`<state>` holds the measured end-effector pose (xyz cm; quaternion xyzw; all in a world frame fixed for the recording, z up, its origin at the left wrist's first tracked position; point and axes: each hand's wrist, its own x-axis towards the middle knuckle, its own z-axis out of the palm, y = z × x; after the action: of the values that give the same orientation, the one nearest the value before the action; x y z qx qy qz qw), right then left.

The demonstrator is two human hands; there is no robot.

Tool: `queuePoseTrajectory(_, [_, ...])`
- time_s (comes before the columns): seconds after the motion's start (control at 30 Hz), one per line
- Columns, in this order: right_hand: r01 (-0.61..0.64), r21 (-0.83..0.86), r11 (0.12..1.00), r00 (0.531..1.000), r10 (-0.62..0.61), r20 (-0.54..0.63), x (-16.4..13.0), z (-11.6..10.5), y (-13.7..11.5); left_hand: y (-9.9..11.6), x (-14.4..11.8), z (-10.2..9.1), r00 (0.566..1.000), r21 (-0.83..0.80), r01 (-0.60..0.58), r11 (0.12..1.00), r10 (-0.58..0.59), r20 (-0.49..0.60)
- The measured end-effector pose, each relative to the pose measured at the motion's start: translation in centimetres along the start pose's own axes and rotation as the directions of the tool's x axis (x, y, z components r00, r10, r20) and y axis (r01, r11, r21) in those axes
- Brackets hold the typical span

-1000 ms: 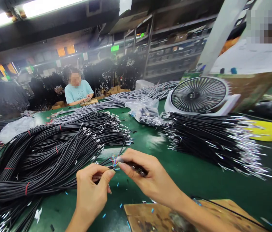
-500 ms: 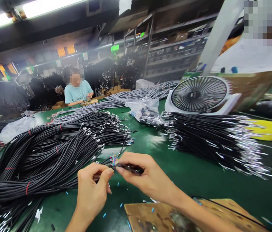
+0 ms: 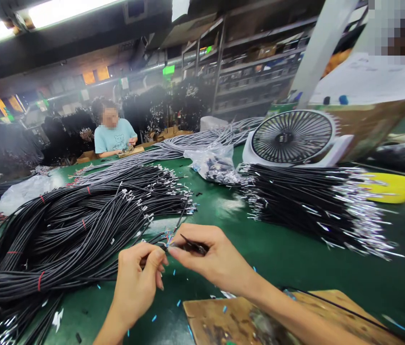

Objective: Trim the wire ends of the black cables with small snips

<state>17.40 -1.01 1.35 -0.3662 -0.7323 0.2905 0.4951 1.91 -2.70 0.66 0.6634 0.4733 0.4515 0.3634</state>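
Left hand (image 3: 138,272) pinched closed, contents hidden; right hand (image 3: 218,258), curled round a slim dark tool (image 3: 198,247), should handle thin multicoloured wires (image 3: 168,238) gently.

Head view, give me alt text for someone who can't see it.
A person's left hand and right hand are close together at thin coloured wires above a green table, the right holding a dark tool. Black cable bundles lie left, a fan stands right, and a co-worker is beyond.

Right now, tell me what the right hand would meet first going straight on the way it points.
The right hand would most likely meet the colored wires at its fingertips; past them, the left hand or black cables, depth being unclear.
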Motion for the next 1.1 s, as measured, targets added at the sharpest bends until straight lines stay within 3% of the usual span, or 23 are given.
queuePoseTrajectory(0.13, [-0.076, 0.118, 0.990, 0.997, 0.078, -0.016, 0.0, 0.1, -0.1, -0.1, 0.1, -0.2, 1.000, -0.004, 0.012, 1.000, -0.012, 0.018])
queuePoseTrajectory(0.27, [-0.240, 0.327, 0.914, 0.971, 0.227, 0.080, 0.0, 0.1, -0.4, 0.0, 0.0, -0.2, 1.000, -0.002, 0.009, 1.000, -0.009, 0.012])
queuePoseTrajectory(0.37, [-0.298, 0.381, 0.875, 0.954, 0.287, 0.087, 0.0, 0.1, -0.4, -0.1, 0.1, 0.1, 1.000, 0.001, 0.002, 1.000, -0.002, -0.010])
queuePoseTrajectory(0.47, [-0.241, 0.325, 0.915, 0.967, 0.253, 0.006, -0.2, 0.2, 0.0, -0.2, 0.2, 0.4, 0.997, 0.035, -0.009, 0.999, 0.012, -0.072])
queuePoseTrajectory(0.6, [-0.077, 0.145, 0.986, 0.995, 0.085, -0.052, -0.5, 0.2, 0.7, -0.2, 0.3, 0.9, 0.990, 0.112, -0.009, 0.994, 0.025, -0.141])
queuePoseTrajectory(0.7, [0.007, 0.007, 1.000, 0.997, -0.006, -0.080, -0.4, 0.0, 1.2, -0.5, 0.6, 1.3, 0.990, 0.210, -0.029, 0.977, 0.057, -0.127])
queuePoseTrajectory(0.83, [-0.011, -0.148, 0.989, 0.962, -0.030, -0.273, 0.3, -0.6, 1.8, -1.3, 1.3, 0.9, 0.988, 0.323, -0.127, 0.938, 0.147, -0.039])
queuePoseTrajectory(0.9, [-0.040, -0.207, 0.977, 0.947, -0.029, -0.319, 0.8, -0.8, 2.2, -1.4, 1.1, 0.3, 0.964, 0.311, -0.204, 0.928, 0.246, -0.101])
queuePoseTrajectory(0.97, [-0.047, -0.246, 0.968, 0.950, -0.032, -0.310, 1.2, -0.9, 2.6, -1.2, -0.2, -0.5, 0.926, 0.258, -0.221, 0.941, 0.285, -0.247])
queuePoseTrajectory(1.03, [-0.039, -0.269, 0.962, 0.956, -0.043, -0.290, 1.5, -0.9, 2.9, -0.6, -2.7, -1.3, 0.887, 0.196, -0.117, 0.974, 0.191, -0.420])
queuePoseTrajectory(1.1, [-0.027, -0.288, 0.957, 0.961, -0.054, -0.271, 1.8, -0.9, 3.2, -0.1, -6.2, -1.9, 0.874, 0.194, -0.068, 0.979, 0.152, -0.460])
